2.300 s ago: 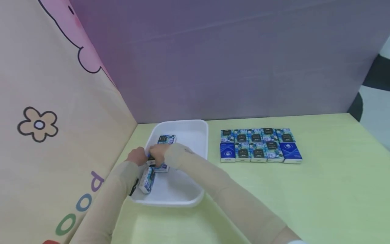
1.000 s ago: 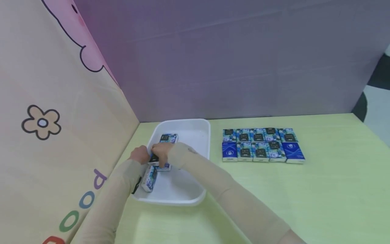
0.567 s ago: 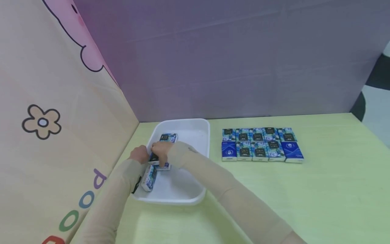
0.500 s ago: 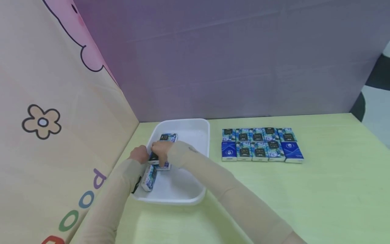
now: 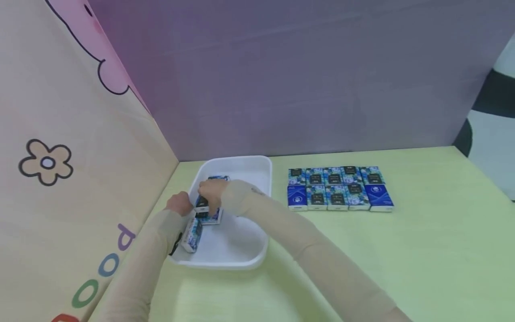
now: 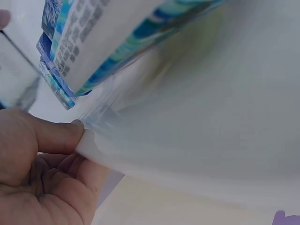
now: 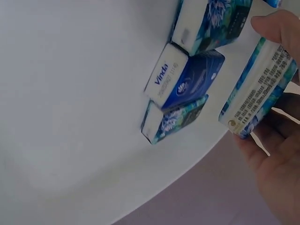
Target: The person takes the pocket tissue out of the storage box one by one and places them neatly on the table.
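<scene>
A white plastic tub (image 5: 237, 237) stands at the left of the table. My left hand (image 5: 179, 203) grips its left rim, thumb inside and fingers outside, as the left wrist view shows. My right hand (image 5: 212, 192) is inside the tub and holds a floral tissue pack (image 7: 260, 89) between thumb and fingers, tilted and apart from the packs beside it. Near it in the right wrist view lie a blue Vinda tissue pack (image 7: 187, 77) and a floral pack (image 7: 173, 119). Another floral pack (image 5: 192, 235) leans against the tub's left wall.
To the right of the tub, two rows of tissue packs (image 5: 335, 190) lie flat and close together on the pale green table (image 5: 322, 250). A purple-grey cloth wall (image 5: 281, 89) rises behind, and a printed cream wall (image 5: 100, 156) at the left.
My right hand has lifted the floral tissue pack slightly, showing more of a pack beneath it. The left hand stays at the tub's rim. The head view has shifted a little.
</scene>
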Demonstrator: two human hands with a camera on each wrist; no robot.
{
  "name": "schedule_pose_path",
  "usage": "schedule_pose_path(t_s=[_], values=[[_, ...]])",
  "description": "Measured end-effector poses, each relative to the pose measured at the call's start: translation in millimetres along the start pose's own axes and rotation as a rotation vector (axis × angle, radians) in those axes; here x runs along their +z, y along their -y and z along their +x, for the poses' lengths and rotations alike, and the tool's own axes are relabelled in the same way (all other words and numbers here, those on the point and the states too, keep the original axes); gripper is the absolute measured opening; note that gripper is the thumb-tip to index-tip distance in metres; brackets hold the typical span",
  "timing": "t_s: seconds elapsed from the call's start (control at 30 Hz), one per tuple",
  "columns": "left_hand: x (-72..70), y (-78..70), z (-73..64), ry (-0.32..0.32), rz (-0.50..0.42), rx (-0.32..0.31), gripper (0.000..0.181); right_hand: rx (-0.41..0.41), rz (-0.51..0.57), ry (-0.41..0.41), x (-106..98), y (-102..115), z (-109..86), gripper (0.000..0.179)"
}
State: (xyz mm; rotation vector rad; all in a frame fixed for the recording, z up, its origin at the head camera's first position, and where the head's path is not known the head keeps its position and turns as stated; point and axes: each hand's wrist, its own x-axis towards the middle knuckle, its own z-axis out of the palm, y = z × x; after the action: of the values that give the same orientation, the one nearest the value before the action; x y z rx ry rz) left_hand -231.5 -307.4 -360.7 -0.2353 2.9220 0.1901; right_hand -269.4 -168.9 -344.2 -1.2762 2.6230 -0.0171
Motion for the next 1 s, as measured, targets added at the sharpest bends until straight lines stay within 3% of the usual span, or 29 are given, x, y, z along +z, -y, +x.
schedule_pose_path(t_s=[0.3,0.57,1.0], values=[[0.3,-1.0,1.4,0.019,-0.019,-0.020,0.028,-0.024,-0.123,-0.058,-17.5,-13.3,-21.6,0.060],[-2.7,0.0,-3.1,0.007,-0.008,0.022,0.030,0.027,-0.082,-0.062,-25.3,-27.9,-40.2,0.078],[-4.5,-2.0,-4.9,0.032,-0.029,0.015,0.030,0.064,-0.157,-0.082,-39.5,-49.8,-81.9,0.088]])
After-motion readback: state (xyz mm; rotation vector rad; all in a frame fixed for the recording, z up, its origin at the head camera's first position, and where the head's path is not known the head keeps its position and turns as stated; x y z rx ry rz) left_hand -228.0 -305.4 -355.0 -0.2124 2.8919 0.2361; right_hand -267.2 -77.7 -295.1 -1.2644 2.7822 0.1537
